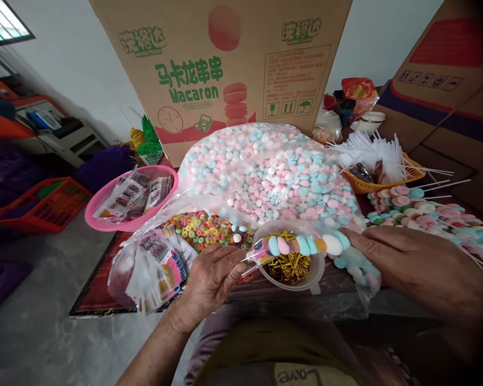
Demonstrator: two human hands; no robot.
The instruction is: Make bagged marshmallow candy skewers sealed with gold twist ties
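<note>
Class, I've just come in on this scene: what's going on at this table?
A person's left hand grips the stick end of a candy skewer, and the right hand is at its other end. The skewer is above a tub of gold twist ties. Behind it lies a big clear bag of pastel candies; more skewers lie at the right.

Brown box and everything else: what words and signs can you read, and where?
"Macaron", "马卡龙串串": the big box.
Signs there: clock, music note, glass, up arrows, umbrella.
"Love" or "Lave", unclear: the clothing.
Too small or blurred: that box's green logos and fine print, the packets, the right-hand box.
</note>
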